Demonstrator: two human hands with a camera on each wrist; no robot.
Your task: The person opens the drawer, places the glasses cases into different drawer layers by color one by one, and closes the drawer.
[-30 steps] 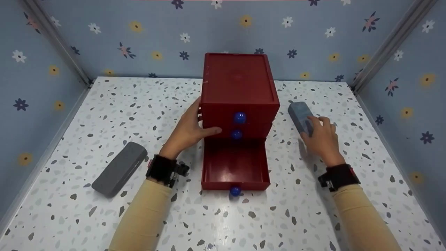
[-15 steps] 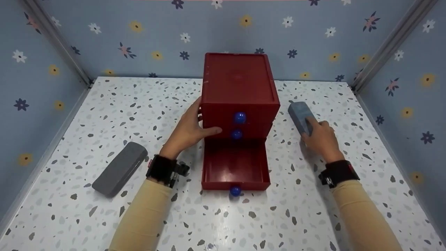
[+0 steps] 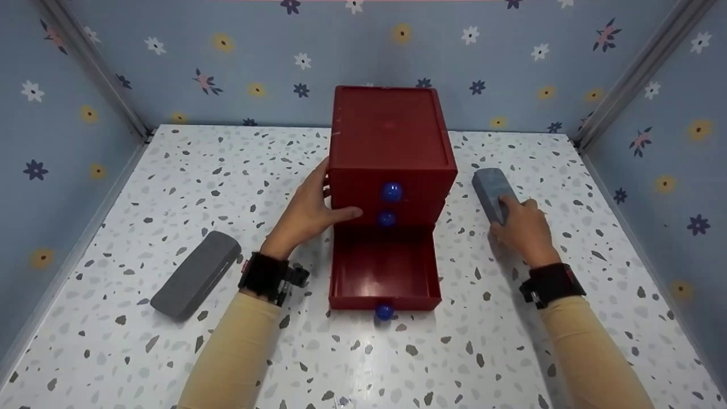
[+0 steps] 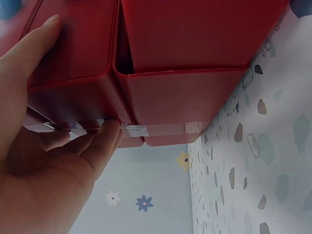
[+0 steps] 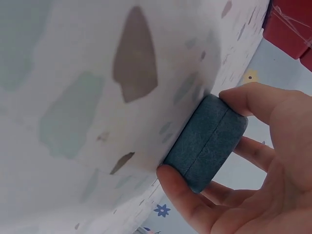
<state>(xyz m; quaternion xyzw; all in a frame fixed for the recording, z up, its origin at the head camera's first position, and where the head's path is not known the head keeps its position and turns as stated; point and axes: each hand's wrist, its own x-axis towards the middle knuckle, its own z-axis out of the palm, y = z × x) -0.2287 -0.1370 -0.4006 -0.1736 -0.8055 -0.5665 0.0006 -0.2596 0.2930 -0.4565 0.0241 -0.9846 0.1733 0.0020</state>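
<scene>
A red drawer cabinet [image 3: 392, 130] with blue ball knobs stands in the middle of the table, its bottom drawer [image 3: 380, 272] pulled out and bare inside. My left hand [image 3: 309, 210] holds the cabinet's left side, thumb on the front beside the middle knob. In the left wrist view, the fingertips [image 4: 109, 129] touch the taped side wall. To the right of the cabinet, my right hand [image 3: 525, 230] grips the near end of a blue-grey glasses case [image 3: 493, 187]. The right wrist view shows thumb and fingers on either side of the case end [image 5: 204, 141], low against the tabletop.
A dark grey glasses case [image 3: 196, 275] lies slantwise on the speckled table [image 3: 363, 363], left of my left forearm. Flower-patterned walls [image 3: 255, 62] enclose the back and both sides. The open drawer juts towards me between the forearms.
My right hand's fingers have lowered and closed round the near end of the blue-grey case, which has shifted very slightly right. The left hand and cabinet have stayed put.
</scene>
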